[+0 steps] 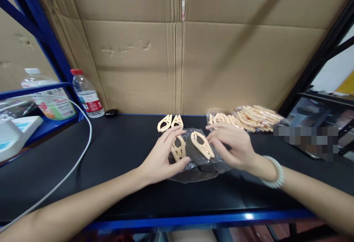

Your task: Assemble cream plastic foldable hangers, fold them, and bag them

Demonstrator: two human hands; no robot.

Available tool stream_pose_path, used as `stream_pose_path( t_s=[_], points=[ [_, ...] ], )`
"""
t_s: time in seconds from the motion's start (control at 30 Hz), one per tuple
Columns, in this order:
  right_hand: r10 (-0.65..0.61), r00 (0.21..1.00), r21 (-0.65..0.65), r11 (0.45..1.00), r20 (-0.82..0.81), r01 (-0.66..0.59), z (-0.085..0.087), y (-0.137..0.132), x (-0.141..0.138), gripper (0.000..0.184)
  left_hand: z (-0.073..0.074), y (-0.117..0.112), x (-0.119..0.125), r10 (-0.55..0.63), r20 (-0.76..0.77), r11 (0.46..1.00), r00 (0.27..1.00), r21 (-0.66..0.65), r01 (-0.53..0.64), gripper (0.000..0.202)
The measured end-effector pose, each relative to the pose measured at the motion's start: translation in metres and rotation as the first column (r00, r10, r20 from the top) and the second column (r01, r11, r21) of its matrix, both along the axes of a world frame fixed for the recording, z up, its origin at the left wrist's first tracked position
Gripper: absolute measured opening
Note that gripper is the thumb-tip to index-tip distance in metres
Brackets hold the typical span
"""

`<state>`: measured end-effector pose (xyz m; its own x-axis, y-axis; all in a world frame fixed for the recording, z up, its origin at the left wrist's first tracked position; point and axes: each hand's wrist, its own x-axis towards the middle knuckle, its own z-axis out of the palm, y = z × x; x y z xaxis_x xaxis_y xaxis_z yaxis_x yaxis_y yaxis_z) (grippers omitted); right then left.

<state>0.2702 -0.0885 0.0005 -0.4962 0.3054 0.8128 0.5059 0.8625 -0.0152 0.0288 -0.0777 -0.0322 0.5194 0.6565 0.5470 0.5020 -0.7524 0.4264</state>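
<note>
My left hand (162, 157) pinches the left edge of a clear plastic bag (197, 162) that lies on the black tabletop (116, 161), thumb under and fingers on top. Two cream plastic clips show on or in the bag, one clip (179, 149) by my left fingers, another clip (202, 144) in the middle. My right hand (235, 146), with a pale bead bracelet (275, 172) at the wrist, rests on the bag's right side with fingers curled over it. A pair of loose clips (170, 122) lies just behind the bag.
A heap of bagged cream clips (249, 118) sits at the back right. A water bottle (87, 94) and a small black object (111, 113) stand at the back left. A white cable (80, 150) crosses the left side. A cardboard wall (177, 50) closes the back. The blue shelf edge (193, 220) runs along the front.
</note>
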Motion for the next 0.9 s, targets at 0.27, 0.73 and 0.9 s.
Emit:
stream_pose_path(
  t_s=[0.27,0.73,0.9],
  points=[
    [-0.093,0.924,-0.202,0.963,0.372,0.178,-0.009,0.123,-0.004,0.029,-0.005,0.001,0.001,-0.123,0.033,0.991,0.992,0.06,0.121,0.019],
    [0.044,0.74,-0.24,0.957,0.671,0.161,-0.023,0.2,-0.062,0.036,-0.017,-0.002,0.005,-0.237,0.041,0.971,0.971,0.039,0.236,0.026],
    [0.071,0.738,-0.32,0.926,0.671,0.201,-0.013,0.202,-0.04,0.031,-0.017,-0.002,0.006,-0.244,0.017,0.969,0.97,0.042,0.243,0.023]
  ],
)
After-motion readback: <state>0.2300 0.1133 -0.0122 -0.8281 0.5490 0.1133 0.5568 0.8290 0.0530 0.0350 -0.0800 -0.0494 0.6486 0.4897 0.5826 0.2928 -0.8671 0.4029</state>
